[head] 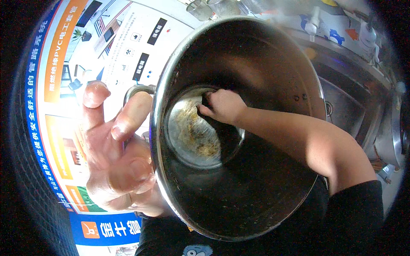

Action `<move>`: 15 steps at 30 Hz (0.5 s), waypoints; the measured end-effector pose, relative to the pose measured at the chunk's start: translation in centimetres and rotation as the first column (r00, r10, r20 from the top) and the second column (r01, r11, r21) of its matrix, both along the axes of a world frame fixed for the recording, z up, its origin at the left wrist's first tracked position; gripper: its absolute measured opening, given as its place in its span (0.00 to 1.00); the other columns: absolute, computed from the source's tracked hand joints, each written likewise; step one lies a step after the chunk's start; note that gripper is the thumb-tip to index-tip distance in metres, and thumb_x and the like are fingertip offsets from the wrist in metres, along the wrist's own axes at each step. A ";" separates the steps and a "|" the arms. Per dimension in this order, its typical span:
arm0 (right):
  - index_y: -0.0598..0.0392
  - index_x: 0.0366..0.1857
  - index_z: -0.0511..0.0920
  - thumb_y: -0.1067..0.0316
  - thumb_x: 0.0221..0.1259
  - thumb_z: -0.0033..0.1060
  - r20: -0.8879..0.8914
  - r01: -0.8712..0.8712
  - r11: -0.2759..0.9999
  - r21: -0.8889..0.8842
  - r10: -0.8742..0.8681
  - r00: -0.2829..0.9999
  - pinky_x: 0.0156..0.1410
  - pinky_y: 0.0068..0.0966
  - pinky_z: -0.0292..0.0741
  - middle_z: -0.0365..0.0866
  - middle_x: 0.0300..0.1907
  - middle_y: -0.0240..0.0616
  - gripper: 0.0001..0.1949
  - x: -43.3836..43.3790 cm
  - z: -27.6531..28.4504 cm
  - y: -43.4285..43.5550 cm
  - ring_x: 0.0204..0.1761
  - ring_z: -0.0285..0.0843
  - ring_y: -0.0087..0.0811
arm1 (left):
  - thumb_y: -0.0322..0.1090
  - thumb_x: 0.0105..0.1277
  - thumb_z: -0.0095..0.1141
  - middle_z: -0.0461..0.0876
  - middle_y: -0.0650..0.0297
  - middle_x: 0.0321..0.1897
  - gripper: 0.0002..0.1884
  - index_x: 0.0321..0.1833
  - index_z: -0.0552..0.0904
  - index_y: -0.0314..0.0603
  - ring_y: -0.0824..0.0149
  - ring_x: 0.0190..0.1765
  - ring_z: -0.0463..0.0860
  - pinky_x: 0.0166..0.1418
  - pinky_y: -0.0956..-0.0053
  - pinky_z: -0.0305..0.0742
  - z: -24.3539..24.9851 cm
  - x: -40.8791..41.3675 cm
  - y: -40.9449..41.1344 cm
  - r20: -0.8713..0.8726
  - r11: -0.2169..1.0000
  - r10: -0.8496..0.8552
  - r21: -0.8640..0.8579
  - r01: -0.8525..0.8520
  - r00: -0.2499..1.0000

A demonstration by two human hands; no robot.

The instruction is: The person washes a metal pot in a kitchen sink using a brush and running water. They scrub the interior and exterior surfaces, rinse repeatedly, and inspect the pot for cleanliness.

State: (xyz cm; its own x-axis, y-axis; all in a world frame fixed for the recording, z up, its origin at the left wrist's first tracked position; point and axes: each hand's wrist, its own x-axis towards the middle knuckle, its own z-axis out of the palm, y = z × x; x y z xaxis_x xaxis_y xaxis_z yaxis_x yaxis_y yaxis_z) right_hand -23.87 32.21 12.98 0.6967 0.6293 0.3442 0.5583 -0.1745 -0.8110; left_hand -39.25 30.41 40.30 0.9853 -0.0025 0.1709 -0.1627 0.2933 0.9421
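Observation:
A deep stainless steel pot (157, 128) fills the middle of the view, its mouth tilted up toward me. Beside its rim on the left is my left hand (118, 153), wet-looking, fingers spread and curled near the pot's metal loop handle (129, 92); whether it bears on the rim is unclear. My right arm reaches over the far rim into the pot, and my right hand (224, 107) is bent with curled fingers near the bottom. Yellow-brown residue (195, 131) marks the lit part of the pot's bottom. Shadow hides what, if anything, the right fingers hold.
A metal sink (344, 92) with a drain lies to the right. Mesh metal baskets (198, 11) stand at the top, and a white spray-bottle-like nozzle (312, 24) is at upper right. A large printed poster or board (112, 41) covers the left side.

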 end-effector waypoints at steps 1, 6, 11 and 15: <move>0.59 0.35 0.87 0.47 0.78 0.58 0.002 -0.008 0.999 -0.034 0.008 1.000 0.50 0.55 0.85 0.88 0.36 0.59 0.23 -0.3 0.6 -0.5 0.42 0.89 0.61 | 0.01 0.49 0.47 0.65 0.56 0.47 0.50 0.79 0.62 0.45 0.80 0.18 0.65 0.20 0.82 0.59 0.0 -0.1 0.0 -0.001 1.000 -0.001 -0.002 0.001 1.000; 0.60 0.35 0.88 0.44 0.78 0.56 0.000 0.022 0.998 -0.052 -0.022 1.000 0.50 0.53 0.86 0.89 0.35 0.58 0.26 -0.6 0.3 -0.1 0.42 0.90 0.60 | 0.01 0.49 0.47 0.65 0.56 0.47 0.50 0.79 0.62 0.45 0.80 0.18 0.64 0.19 0.82 0.59 0.0 -0.5 0.0 -0.001 1.000 -0.025 -0.002 0.025 1.000; 0.61 0.33 0.89 0.41 0.79 0.54 -0.094 0.089 0.996 -0.027 -0.091 0.991 0.50 0.52 0.86 0.89 0.35 0.58 0.29 -0.3 0.2 0.2 0.42 0.90 0.60 | 0.00 0.49 0.47 0.65 0.56 0.47 0.50 0.79 0.62 0.45 0.80 0.18 0.64 0.19 0.82 0.58 0.0 -0.4 0.0 0.008 0.997 -0.071 -0.017 0.071 0.997; 0.61 0.33 0.89 0.42 0.79 0.54 -0.076 0.033 0.997 -0.071 -0.038 0.996 0.52 0.51 0.86 0.89 0.36 0.59 0.29 -1.3 1.9 -1.0 0.43 0.90 0.60 | 0.00 0.49 0.47 0.65 0.56 0.47 0.50 0.79 0.62 0.46 0.80 0.18 0.64 0.19 0.82 0.58 -0.2 -0.8 0.6 0.015 0.992 -0.121 -0.024 0.121 0.993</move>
